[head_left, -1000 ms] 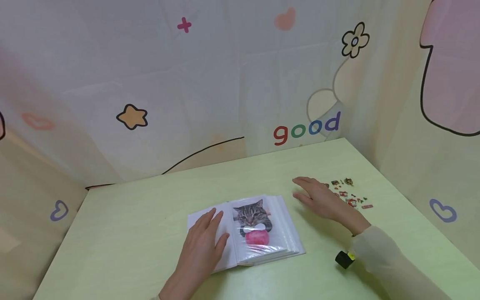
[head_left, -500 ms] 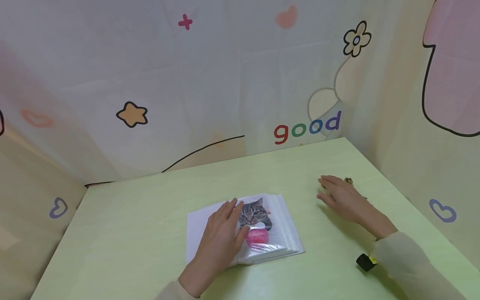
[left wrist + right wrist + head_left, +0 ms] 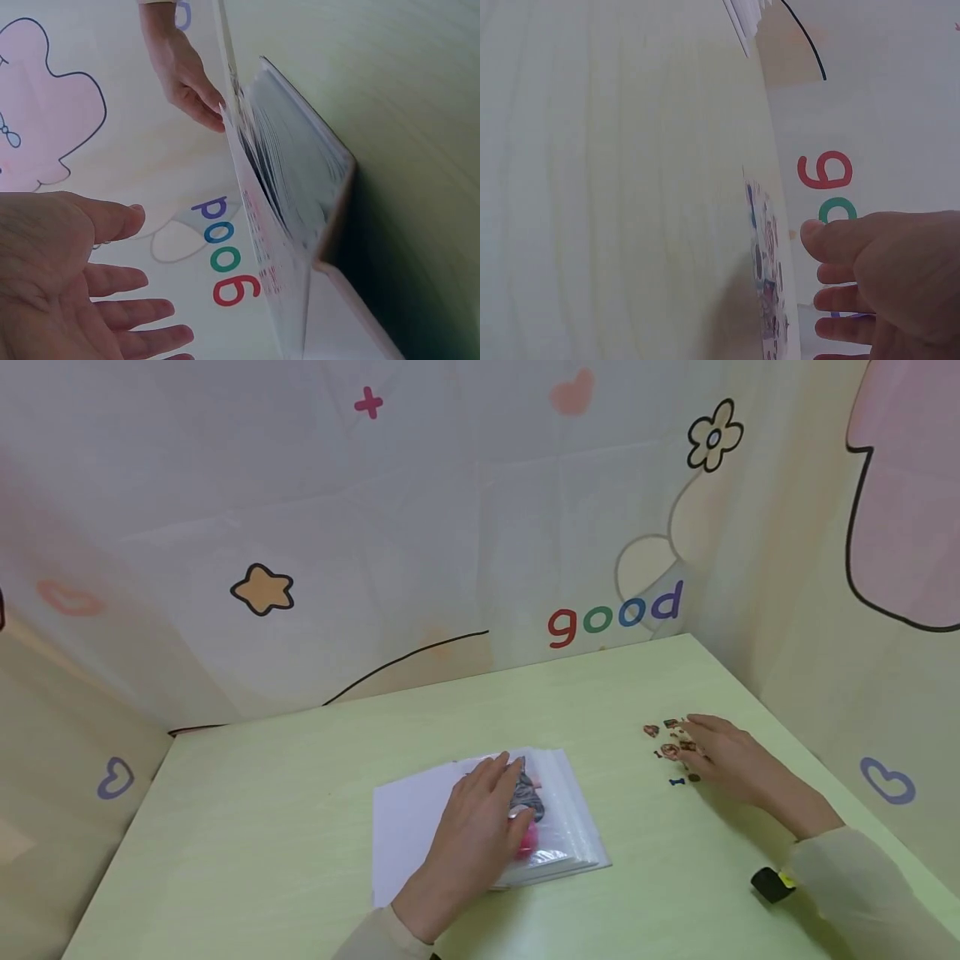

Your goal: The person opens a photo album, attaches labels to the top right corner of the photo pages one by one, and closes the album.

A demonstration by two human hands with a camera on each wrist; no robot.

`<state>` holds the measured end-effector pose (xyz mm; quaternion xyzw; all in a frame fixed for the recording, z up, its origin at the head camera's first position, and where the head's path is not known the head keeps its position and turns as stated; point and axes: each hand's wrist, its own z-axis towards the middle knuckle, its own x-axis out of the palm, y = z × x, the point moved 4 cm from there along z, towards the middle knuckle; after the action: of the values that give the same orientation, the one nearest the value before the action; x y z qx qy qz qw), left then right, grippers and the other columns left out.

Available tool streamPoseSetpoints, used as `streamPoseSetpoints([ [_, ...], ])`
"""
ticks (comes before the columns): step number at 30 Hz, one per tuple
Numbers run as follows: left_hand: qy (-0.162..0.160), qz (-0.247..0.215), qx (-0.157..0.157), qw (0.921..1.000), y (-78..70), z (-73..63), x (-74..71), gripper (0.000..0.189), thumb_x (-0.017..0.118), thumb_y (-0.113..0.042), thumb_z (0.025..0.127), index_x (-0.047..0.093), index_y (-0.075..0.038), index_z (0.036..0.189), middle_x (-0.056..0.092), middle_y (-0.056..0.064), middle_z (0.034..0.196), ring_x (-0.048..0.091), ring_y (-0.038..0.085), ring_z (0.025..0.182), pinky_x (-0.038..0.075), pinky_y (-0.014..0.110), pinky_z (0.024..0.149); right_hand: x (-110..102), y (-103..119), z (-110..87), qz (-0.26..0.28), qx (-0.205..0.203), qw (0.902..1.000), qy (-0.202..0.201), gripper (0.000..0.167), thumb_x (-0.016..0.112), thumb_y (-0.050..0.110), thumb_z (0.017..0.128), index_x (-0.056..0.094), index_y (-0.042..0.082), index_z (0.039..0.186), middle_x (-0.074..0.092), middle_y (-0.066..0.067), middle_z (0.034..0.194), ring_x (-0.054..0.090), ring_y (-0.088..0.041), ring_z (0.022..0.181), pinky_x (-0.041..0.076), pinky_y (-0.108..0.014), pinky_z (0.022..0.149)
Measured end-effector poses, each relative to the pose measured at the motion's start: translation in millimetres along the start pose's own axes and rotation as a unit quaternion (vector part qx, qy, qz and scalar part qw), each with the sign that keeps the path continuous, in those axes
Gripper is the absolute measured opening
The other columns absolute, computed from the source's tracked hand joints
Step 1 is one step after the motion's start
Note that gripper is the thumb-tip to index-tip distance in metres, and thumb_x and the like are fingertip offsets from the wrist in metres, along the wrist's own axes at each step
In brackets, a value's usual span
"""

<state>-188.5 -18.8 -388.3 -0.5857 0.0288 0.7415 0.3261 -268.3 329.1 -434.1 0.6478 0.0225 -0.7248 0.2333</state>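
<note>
Left hand (image 3: 480, 818): fingers extended and spread, hovering above the photo album (image 3: 562, 827). Right hand (image 3: 738, 764): fingers loosely straight, just above small printed cut-outs (image 3: 670, 750), partly covering them. Album lies spread near the middle of the table's front, blank white page left, cat picture (image 3: 528, 797) under glossy film right. Cut-outs sit right of album, well apart. Black block (image 3: 772, 885) at right sleeve (image 3: 862, 877). Pale green table (image 3: 247, 827); printed curtain (image 3: 420, 527) behind, "good" lettering (image 3: 615, 614) on it.

Glossy plastic sleeve (image 3: 553, 839), matt album page (image 3: 408, 827), smooth tabletop (image 3: 262, 827), creased cloth-like backdrop (image 3: 420, 518).
</note>
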Motion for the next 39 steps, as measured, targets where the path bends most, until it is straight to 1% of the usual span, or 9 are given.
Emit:
streamPoseSetpoints([
  [6, 0.003, 0.008, 0.010, 0.9999, -11.8, 9.4, 8.6, 0.055, 0.072, -0.024, 0.098, 0.055, -0.001, 0.145, 0.053, 0.021, 0.149, 0.048, 0.041, 0.140, 0.040, 0.058, 0.112, 0, -9, -3.1, -0.005, -0.011, 0.9999, -0.007, 0.053, 0.066, 0.015, 0.101, 0.051, -0.022, 0.136, 0.047, -0.042, 0.142, 0.043, -0.058, 0.132, 0.037, -0.069, 0.107],
  [9, 0.006, 0.015, 0.019, 0.9997, -16.9, 13.4, 14.2, 0.054, 0.072, -0.023, 0.098, 0.056, 0.000, 0.145, 0.054, 0.022, 0.148, 0.048, 0.041, 0.140, 0.041, 0.055, 0.112, 2, -12, -2.8, -0.005, -0.012, 0.9999, -0.008, 0.053, 0.066, 0.015, 0.100, 0.051, -0.022, 0.136, 0.047, -0.042, 0.142, 0.043, -0.058, 0.131, 0.037, -0.068, 0.107],
  [12, 0.015, 0.029, 0.024, 0.9992, -20.3, 17.1, 19.6, 0.054, 0.071, -0.024, 0.099, 0.056, 0.000, 0.145, 0.055, 0.021, 0.147, 0.049, 0.039, 0.139, 0.040, 0.052, 0.114, 3, -13, -1.1, -0.006, -0.017, 0.9998, -0.008, 0.050, 0.067, 0.014, 0.099, 0.054, -0.021, 0.132, 0.047, -0.043, 0.141, 0.045, -0.060, 0.130, 0.037, -0.069, 0.106],
  [17, 0.023, 0.060, 0.034, 0.9973, -24.2, 21.0, 29.1, 0.053, 0.070, -0.027, 0.099, 0.057, 0.000, 0.143, 0.057, 0.021, 0.146, 0.049, 0.037, 0.141, 0.037, 0.045, 0.117, 7, -11, 0.2, -0.008, -0.007, 0.9999, 0.008, 0.042, 0.066, 0.014, 0.099, 0.060, -0.019, 0.125, 0.048, -0.045, 0.138, 0.046, -0.062, 0.128, 0.039, -0.069, 0.105],
  [20, 0.027, 0.065, 0.035, 0.9969, -26.4, 21.3, 33.7, 0.054, 0.070, -0.029, 0.099, 0.058, 0.000, 0.143, 0.057, 0.020, 0.145, 0.048, 0.039, 0.140, 0.040, 0.047, 0.115, 10, -9, -0.8, -0.014, 0.004, 0.9997, 0.021, 0.042, 0.066, 0.015, 0.100, 0.060, -0.019, 0.124, 0.048, -0.045, 0.138, 0.046, -0.062, 0.127, 0.039, -0.069, 0.104],
  [24, 0.039, 0.056, 0.028, 0.9972, -28.4, 21.4, 37.9, 0.054, 0.070, -0.029, 0.100, 0.057, 0.000, 0.143, 0.056, 0.021, 0.147, 0.047, 0.041, 0.141, 0.043, 0.052, 0.111, 12, -4, -2.9, -0.020, 0.004, 0.9995, 0.026, 0.043, 0.066, 0.015, 0.099, 0.061, -0.020, 0.124, 0.051, -0.044, 0.136, 0.047, -0.062, 0.126, 0.040, -0.069, 0.104],
  [26, 0.043, 0.055, 0.030, 0.9971, -29.4, 22.1, 39.8, 0.054, 0.070, -0.029, 0.100, 0.057, 0.000, 0.143, 0.055, 0.022, 0.147, 0.047, 0.042, 0.140, 0.044, 0.053, 0.110, 13, 0, -4.0, -0.021, 0.004, 0.9994, 0.027, 0.042, 0.066, 0.016, 0.099, 0.062, -0.019, 0.123, 0.052, -0.043, 0.135, 0.047, -0.062, 0.125, 0.040, -0.069, 0.104],
  [32, 0.038, 0.083, 0.058, 0.9941, -33.2, 24.1, 44.4, 0.053, 0.071, -0.031, 0.099, 0.060, 0.001, 0.139, 0.058, 0.023, 0.143, 0.053, 0.041, 0.136, 0.043, 0.047, 0.113, 15, 13, -6.3, -0.019, 0.003, 0.9995, 0.027, 0.040, 0.066, 0.016, 0.099, 0.063, -0.017, 0.122, 0.053, -0.042, 0.134, 0.048, -0.061, 0.124, 0.041, -0.069, 0.102],
  [39, 0.037, 0.096, 0.063, 0.9926, -38.8, 28.4, 50.0, 0.051, 0.072, -0.031, 0.098, 0.062, 0.000, 0.137, 0.060, 0.021, 0.141, 0.057, 0.038, 0.132, 0.044, 0.042, 0.112, 21, 28, -7.7, -0.027, -0.012, 0.9993, 0.021, 0.036, 0.066, 0.016, 0.098, 0.066, -0.015, 0.118, 0.057, -0.038, 0.130, 0.052, -0.059, 0.120, 0.044, -0.068, 0.099],
])
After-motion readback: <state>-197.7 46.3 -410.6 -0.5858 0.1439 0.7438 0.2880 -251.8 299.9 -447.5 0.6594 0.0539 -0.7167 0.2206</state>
